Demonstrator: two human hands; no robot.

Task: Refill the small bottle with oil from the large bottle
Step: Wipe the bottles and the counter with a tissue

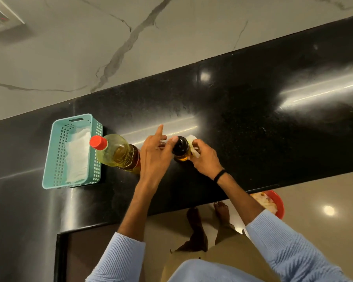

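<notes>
Centrally on counter [238,127]: small bottle [180,147], left hand [153,157]; right hand [205,158], tissue [192,138]

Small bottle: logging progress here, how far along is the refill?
Looks done: the large bottle wears its red cap; the small bottle is capped, amber oil showing. In hand: left hand holds its top, right hand presses a white tissue to its side. Left: likely only wiping, though pouring may be ahead.

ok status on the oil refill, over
Left hand pinches small bottle at its black cap. Right hand holds tissue against it. Large bottle standing, red cap on, beside basket. Nothing in the way.
</notes>
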